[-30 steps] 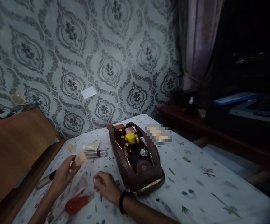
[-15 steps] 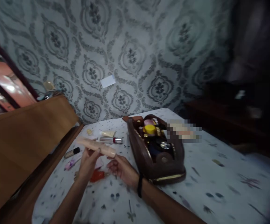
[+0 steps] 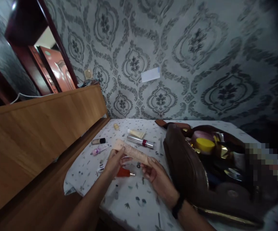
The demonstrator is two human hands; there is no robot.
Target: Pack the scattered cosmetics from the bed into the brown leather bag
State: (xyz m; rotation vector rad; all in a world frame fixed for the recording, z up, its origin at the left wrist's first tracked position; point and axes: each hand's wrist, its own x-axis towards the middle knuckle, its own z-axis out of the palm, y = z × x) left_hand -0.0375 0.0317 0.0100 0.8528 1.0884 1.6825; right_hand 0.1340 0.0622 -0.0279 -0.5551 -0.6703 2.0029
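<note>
A peach-coloured squeeze tube [image 3: 135,153] with fine print is held slantwise between my hands, over a white patterned cloth [image 3: 134,205]. My left hand [image 3: 114,161] grips its upper left end, thumb on top. The fingers of my right hand [image 3: 156,173] close on its lower right end. Under the tube lies an orange-red item [image 3: 124,172] with a metallic tip, partly hidden by my left hand. Beyond it rest a silver tube with a red band [image 3: 140,141] and a cream-coloured tube [image 3: 136,133]. To the left are a small purple tube [image 3: 99,149] and a black-capped bottle [image 3: 98,141].
An unzipped dark brown bag [image 3: 182,160] stands at my right, holding a yellow-lidded jar [image 3: 205,145], a pink round item [image 3: 202,134] and other things. A wooden board [image 3: 57,118] borders the left side. Patterned wallpaper [image 3: 134,93] covers the wall behind.
The camera view has swung left and closer, so the bag now appears larger and farther right. Both hands still hold the peach tube.
</note>
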